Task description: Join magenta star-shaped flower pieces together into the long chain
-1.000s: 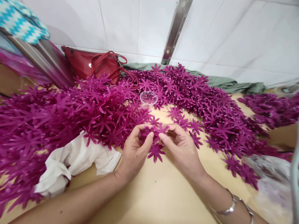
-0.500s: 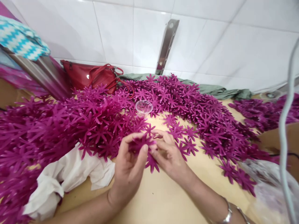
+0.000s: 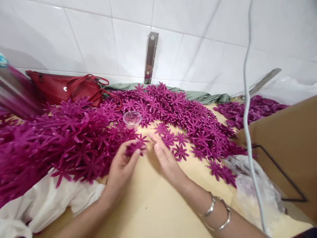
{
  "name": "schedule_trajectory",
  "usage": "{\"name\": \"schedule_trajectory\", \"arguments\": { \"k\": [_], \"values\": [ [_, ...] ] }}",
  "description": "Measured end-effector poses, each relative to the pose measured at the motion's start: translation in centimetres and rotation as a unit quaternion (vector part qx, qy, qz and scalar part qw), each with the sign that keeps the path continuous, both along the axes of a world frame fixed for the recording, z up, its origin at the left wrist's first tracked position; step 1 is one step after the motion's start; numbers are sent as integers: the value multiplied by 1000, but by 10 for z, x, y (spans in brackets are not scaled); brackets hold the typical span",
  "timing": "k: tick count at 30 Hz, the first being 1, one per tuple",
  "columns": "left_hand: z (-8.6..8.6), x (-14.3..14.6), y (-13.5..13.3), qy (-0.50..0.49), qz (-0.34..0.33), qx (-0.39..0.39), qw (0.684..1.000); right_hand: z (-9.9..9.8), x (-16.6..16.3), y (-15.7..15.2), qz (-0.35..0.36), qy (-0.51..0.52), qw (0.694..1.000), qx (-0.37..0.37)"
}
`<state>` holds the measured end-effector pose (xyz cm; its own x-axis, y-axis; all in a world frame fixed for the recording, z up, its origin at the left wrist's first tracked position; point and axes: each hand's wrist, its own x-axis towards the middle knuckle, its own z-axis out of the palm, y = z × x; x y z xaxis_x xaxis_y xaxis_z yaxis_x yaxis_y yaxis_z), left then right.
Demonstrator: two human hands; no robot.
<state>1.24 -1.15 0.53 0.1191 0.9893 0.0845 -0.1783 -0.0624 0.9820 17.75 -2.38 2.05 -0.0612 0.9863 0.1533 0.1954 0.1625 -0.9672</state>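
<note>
Between the thumb and fingers of my left hand [image 3: 121, 170] is a magenta artificial flower piece [image 3: 134, 148] with narrow petals, partly covered by the fingers. My right hand [image 3: 169, 163] is just to the right of it, its fingers stretched out and apart from the piece. Several loose flower pieces [image 3: 180, 152] lie flat beyond the right hand. A large heap of the same pieces [image 3: 84, 142] spreads to the left and curves round the back. Among them stands a small clear plastic cup [image 3: 132, 116].
A red handbag [image 3: 52, 87] rests against the tiled wall at the back left. White cloth [image 3: 66, 195] lies at the near left. To the right are a cardboard box [image 3: 284, 138], a clear plastic bag [image 3: 257, 188] and a hanging grey cable [image 3: 246, 112].
My right hand has let go and straightened its fingers, drawing apart from the left hand. A flower piece that hung below the hands is no longer there. The view has swung right.
</note>
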Motion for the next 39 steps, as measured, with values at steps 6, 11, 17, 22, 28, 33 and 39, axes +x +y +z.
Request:
{"name": "schedule_trajectory", "arguments": {
  "k": [6, 11, 17, 22, 28, 33, 39],
  "values": [
    [9, -8, -4, -19, 156, 42, 987, -3, -11, -9, 74, 18, 997, -9],
    [5, 7, -25, -51, 53, -30, 997, -12, -1, 2, -91, 105, 989, 58],
    [-6, 10, -15, -133, 7, -55, 990, -10, -6, 1, -59, 80, 993, 65],
    [-3, 9, -13, -135, 5, -48, 990, -3, -11, -3, -6, 86, 996, 16],
    [-3, 8, -13, -124, -12, -46, 991, -8, -8, 1, -54, 129, 990, 15],
    [-6, 7, -13, -94, 3, -35, 995, -11, -8, 6, -82, 196, 977, 12],
    [0, 9, -13, -103, 6, -40, 994, -7, -8, 2, -63, 160, 985, 21]
  ]
}}
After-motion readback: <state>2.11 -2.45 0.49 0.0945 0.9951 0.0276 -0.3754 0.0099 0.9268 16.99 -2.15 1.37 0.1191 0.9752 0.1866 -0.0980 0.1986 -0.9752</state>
